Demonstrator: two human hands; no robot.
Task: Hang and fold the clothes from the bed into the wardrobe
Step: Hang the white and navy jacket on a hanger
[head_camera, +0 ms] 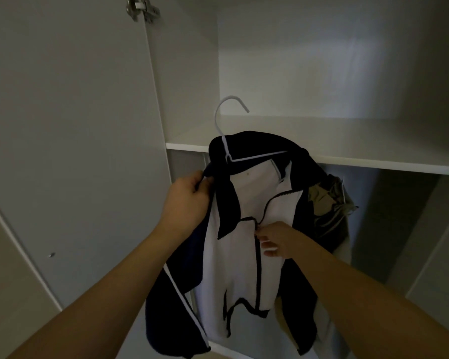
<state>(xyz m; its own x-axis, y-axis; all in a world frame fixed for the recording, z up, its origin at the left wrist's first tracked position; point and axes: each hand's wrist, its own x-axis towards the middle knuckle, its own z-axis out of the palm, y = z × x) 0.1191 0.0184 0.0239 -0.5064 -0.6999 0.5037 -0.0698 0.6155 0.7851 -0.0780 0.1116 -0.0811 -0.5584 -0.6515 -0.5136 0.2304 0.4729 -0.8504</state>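
The jacket (246,229) hung on a white hanger (227,141) before the open wardrobe (322,156). The left hand (189,200) gripped its shoulder to steady it — the right hand (278,240) pinched the zip, seemingly to close the front.

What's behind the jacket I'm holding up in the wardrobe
Behind the jacket, to its right, a khaki garment hangs below the shelf. The jacket covers most of it, and whatever it hangs from.
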